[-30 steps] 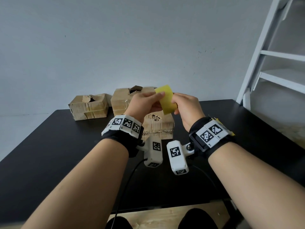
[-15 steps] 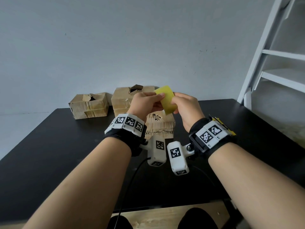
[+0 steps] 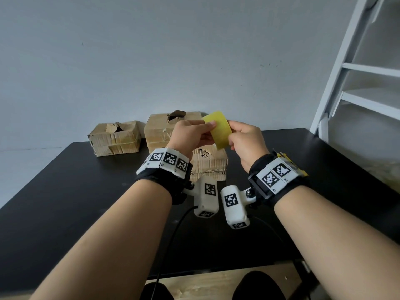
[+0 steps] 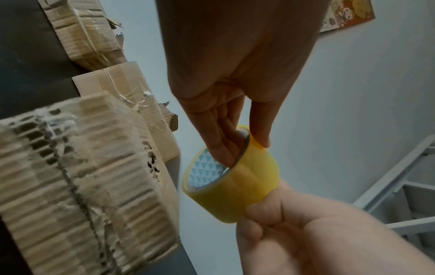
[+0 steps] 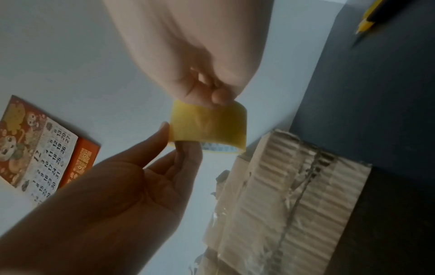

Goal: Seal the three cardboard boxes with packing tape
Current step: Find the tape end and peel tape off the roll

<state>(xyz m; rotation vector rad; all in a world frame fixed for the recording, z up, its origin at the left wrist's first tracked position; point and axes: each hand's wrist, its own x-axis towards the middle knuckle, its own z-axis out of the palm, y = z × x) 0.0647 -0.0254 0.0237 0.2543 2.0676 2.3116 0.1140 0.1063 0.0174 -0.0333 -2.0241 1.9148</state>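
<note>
Yellow packing tape roll [image 3: 217,129] is held in the air between both hands above the black tabletop [image 3: 65,191]; the left hand [image 3: 190,135] grips it with fingers [image 4: 221,148] hooked inside the core; the right hand [image 3: 246,144] pinches its outer face; three worn cardboard boxes [image 3: 114,138] sit at twelve o'clock, the nearest directly under the roll.

Three boxes are sitting on the table: one far left [image 3: 114,138], one far middle [image 3: 161,128], one near [image 3: 208,164]. One tape roll [image 3: 217,129], two hands, one calendar [image 5: 40,154] are showing.
</note>
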